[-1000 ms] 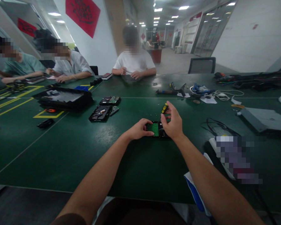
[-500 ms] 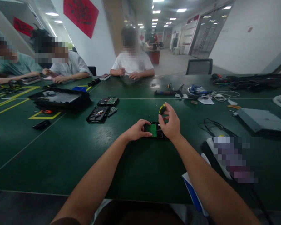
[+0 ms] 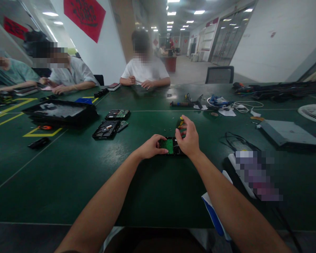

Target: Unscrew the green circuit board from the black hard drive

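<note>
On a green table (image 3: 158,193), from the head view, a black-cased green board (image 3: 168,145) lay flat — the left hand (image 3: 153,146), reaching forward, clasped its left end; the right hand (image 3: 189,139), raised and curled, pinched a black-and-yellow tool (image 3: 179,123) over its right.

The screwdriver (image 3: 179,123) shows yellow and black on its handle. The circuit board (image 3: 169,144) is a bright, plain green inside a black case (image 3: 177,149). The table (image 3: 137,196) is deep green, crossed by thin pale lines (image 3: 147,111) and, on the left, bright yellow stripes (image 3: 42,135). The tray (image 3: 58,119) is black. One cloth (image 3: 213,215) is blue and white. The large poster (image 3: 86,17) is red with black brushed characters. One shirt (image 3: 144,73) is plain white, another (image 3: 19,72) muted teal. The metal box (image 3: 287,130) is grey; a paper (image 3: 228,112) is white.
</note>
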The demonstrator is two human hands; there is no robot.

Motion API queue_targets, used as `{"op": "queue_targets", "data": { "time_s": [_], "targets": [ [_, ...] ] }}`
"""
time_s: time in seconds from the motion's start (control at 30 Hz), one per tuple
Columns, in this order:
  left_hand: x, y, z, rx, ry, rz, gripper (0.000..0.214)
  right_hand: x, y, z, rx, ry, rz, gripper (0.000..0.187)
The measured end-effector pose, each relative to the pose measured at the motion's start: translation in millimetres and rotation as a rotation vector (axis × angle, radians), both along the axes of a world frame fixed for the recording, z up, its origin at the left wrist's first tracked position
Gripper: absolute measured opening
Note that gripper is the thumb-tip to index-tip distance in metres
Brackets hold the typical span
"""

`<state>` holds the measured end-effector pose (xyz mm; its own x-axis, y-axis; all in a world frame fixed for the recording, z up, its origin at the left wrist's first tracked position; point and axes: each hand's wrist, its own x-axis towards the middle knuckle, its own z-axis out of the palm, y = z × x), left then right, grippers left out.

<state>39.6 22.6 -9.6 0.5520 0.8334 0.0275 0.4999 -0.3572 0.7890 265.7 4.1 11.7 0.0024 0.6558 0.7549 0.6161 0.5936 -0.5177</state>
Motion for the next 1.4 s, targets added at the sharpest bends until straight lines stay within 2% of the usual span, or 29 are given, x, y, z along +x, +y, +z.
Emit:
{"op": "queue_targets", "data": {
  "time_s": [0.9, 1.4],
  "targets": [
    [0.1, -1.6, 2.2, 0.001, -0.004, 0.008, 0.069, -0.5, 1.0, 0.5, 0.0, 0.023, 0.018, 0.066],
    [-0.3, -0.4, -0.6, 0.019, -0.016, -0.007, 0.069, -0.7, -0.4, 1.5, 0.016, -0.01, -0.025, 0.065]
  ]
}}
